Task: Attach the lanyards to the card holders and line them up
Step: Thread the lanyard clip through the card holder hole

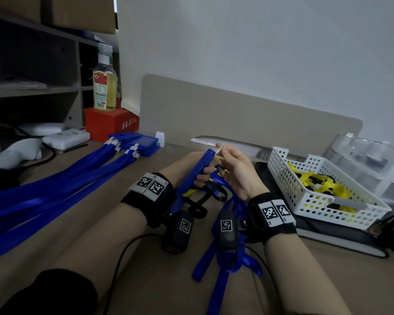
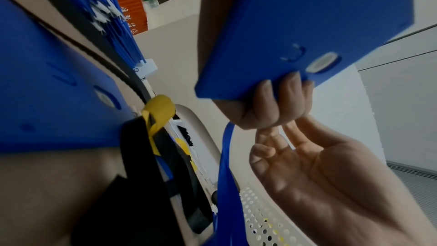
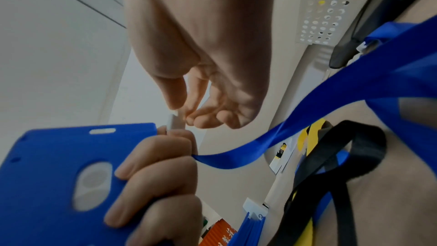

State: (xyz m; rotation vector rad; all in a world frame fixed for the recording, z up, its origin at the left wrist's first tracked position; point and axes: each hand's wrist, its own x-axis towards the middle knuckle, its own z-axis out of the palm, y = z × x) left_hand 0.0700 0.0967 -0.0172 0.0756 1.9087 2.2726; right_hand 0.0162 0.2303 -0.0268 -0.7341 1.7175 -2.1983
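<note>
Mid-frame, the left hand (image 1: 203,176) grips a holder (image 1: 195,176); the right hand (image 1: 237,169) pinches the clip (image 1: 221,148). Next, I'd guess: thread it through the slot (image 3: 102,131).

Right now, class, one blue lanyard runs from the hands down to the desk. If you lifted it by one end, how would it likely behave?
Probably floppy: the blue lanyard sags and twists below the right hand. Likely light, since a fingertip pinch on its white clip holds it up. It may snag, because its lower part lies among black straps on the desk.
</note>
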